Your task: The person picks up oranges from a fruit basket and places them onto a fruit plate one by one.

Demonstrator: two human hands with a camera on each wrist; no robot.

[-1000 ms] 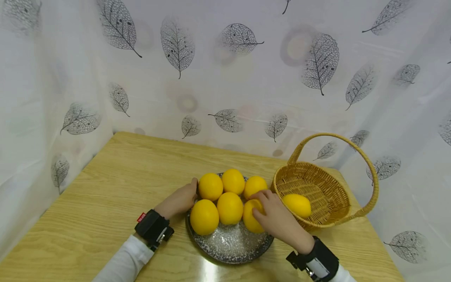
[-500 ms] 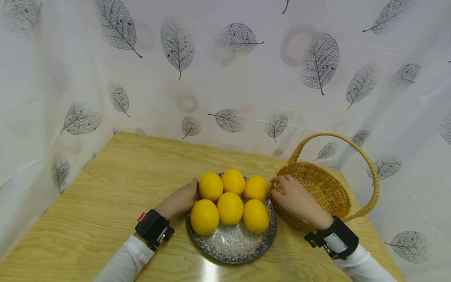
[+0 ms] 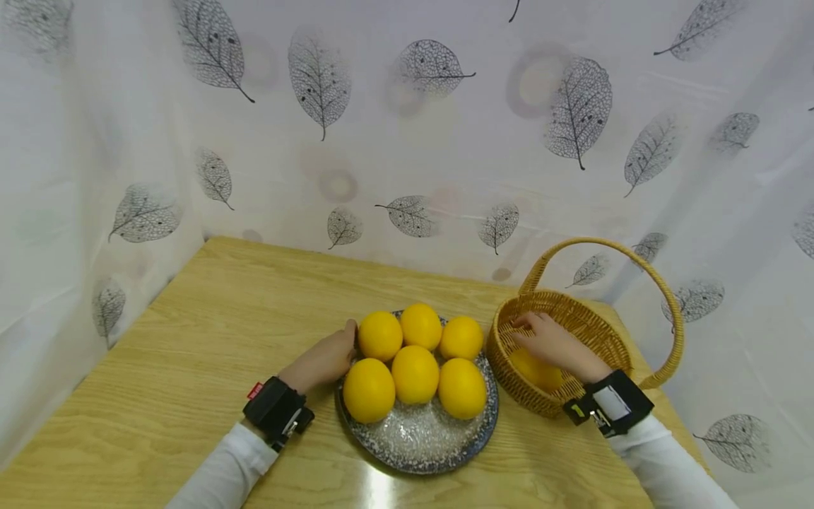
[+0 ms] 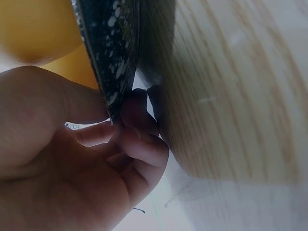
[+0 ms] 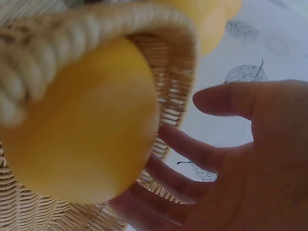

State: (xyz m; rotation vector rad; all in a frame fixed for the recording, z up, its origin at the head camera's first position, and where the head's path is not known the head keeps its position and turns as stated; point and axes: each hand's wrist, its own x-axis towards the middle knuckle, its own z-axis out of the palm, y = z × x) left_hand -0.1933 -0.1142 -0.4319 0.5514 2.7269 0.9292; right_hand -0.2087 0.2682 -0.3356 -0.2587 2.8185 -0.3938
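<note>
My left hand (image 3: 324, 362) holds the left rim of a dark speckled plate (image 3: 420, 444). In the left wrist view its thumb lies above the rim, with curled fingers (image 4: 142, 144) underneath. Several round yellow-orange fruits (image 3: 415, 375) sit on the plate in two rows. To the right, my right hand (image 3: 555, 344) is inside a wicker basket (image 3: 600, 332), over a yellow-orange fruit (image 3: 533, 369) that it partly hides. The right wrist view has the fingers extended and spread, fingertips right at this fruit (image 5: 86, 125), with the thumb apart from it.
The basket's tall arched handle (image 3: 677, 332) rises on its right side. Basket and plate stand close together on a wooden table (image 3: 210, 339). A pale curtain with leaf prints (image 3: 407, 141) hangs behind the table and along its sides.
My right hand has left the fruit at the plate's right side and moved right, over the rim into the basket. That fruit shifted slightly right. My left hand stays at the plate.
</note>
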